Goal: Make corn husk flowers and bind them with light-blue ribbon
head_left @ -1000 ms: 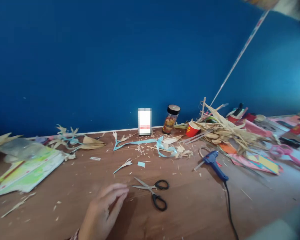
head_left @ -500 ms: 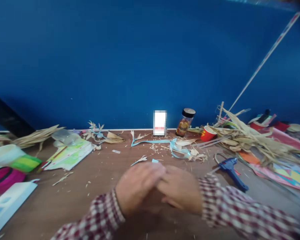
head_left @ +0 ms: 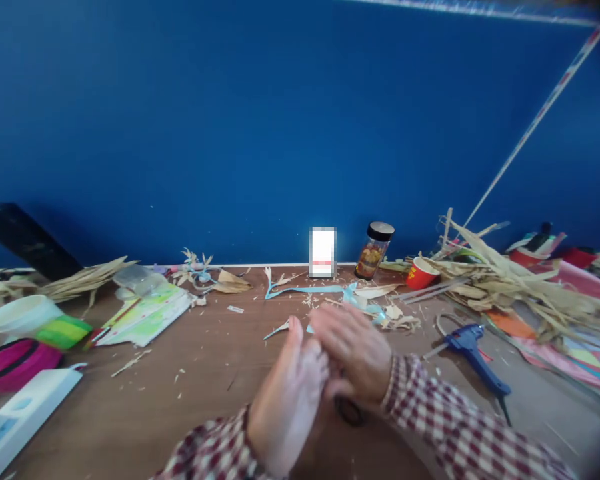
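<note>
My left hand (head_left: 293, 393) and my right hand (head_left: 353, 347) meet just above the table, palms turned towards each other. The right fingers lie stretched out, blurred, across the tips of the left hand. On the left hand the thumb points up and the fingers are slightly bent, partly behind the right hand. I see nothing held in either one. Below my right wrist a dark ring-shaped thing (head_left: 349, 411) shows on the table, mostly covered. Just beyond the fingers lie a frayed pale blue strip (head_left: 277, 329) and a light blue ribbon (head_left: 315, 289).
A blue glue gun (head_left: 473, 350) lies at right, below a heap of dry husks (head_left: 500, 280). Along the back stand a black-lidded jar (head_left: 375, 250) and a red paper cup (head_left: 421, 272). At left are a white power strip (head_left: 35, 407), magenta pouch (head_left: 17, 365) and painted paper (head_left: 147, 317).
The left hand has turned from back-up to thumb-up. My right fingers have straightened and lie over it. The dark ring has come into sight, and the view has shifted slightly.
</note>
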### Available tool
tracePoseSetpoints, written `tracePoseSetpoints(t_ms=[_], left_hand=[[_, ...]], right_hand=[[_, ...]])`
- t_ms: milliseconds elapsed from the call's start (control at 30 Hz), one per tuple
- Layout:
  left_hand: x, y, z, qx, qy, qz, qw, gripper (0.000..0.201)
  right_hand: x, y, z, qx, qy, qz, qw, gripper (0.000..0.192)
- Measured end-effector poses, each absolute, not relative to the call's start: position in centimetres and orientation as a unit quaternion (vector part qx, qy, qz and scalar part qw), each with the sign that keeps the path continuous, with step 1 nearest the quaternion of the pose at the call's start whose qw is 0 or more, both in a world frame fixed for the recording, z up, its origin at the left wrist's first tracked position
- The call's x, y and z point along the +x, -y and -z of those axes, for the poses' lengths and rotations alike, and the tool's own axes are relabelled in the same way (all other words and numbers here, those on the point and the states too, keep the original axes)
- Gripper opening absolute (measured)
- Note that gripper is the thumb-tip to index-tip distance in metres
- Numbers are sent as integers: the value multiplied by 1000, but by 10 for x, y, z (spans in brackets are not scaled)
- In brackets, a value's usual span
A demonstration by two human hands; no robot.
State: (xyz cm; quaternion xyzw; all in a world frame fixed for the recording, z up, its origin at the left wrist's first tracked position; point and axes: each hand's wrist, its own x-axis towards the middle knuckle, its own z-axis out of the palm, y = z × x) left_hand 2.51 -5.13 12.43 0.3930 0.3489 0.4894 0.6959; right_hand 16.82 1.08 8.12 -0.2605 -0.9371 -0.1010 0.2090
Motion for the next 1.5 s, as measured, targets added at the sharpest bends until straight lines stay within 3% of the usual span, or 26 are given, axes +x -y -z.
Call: tracePoseSetpoints(t_ms=[100,167,233,300,400,467,567,800,900,933,1000,1100,1367,1433,1500], left_hand=[[-29,61,-137,486,-317,-462,671,74],[-65,51,-135,584,-405,-508,487,61],[-83,30,-120,636,-559,-477,236,42],[-83,7,-97,665,-617,-399,132,39],[-71,-16,-62,701,-650,-260,138,35],[-63,-22,-46,710,-679,-150,112,26],[-61,-26,-35,698,-699,-116,108,14],[-62,-30,-39,664,-698,-202,177,18],[-42,-21,-40,653,-666,-265,246,29],[-32,-17,-41,643,-651,-291,281,32],[-14,-9,-41,535,-570,-420,461,30],[3,-2,-42,434,-508,-501,550,26],[7,-4,-35,448,-517,-502,529,30],[-4,-12,-33,520,-545,-441,489,27],[-24,-27,-34,601,-612,-366,361,24]], right_hand=[[216,-43,-67,-488,852,135,129,32],[239,-55,-61,-527,837,108,98,24],[239,-53,-59,-512,846,30,145,25],[221,-43,-62,-474,847,-81,226,26],[184,-27,-72,-435,821,-215,301,26],[168,-22,-78,-423,813,-246,315,26],[159,-21,-81,-422,808,-251,324,26],[154,-21,-70,-421,782,-306,343,21],[151,-22,-64,-427,767,-322,354,20],[149,-22,-62,-427,761,-329,361,19],[147,-21,-57,-426,738,-356,383,19],[144,-21,-49,-427,686,-418,415,21],[144,-24,-37,-429,594,-532,425,21],[146,-24,-38,-435,583,-532,434,22],[147,-24,-41,-440,581,-523,443,22]])
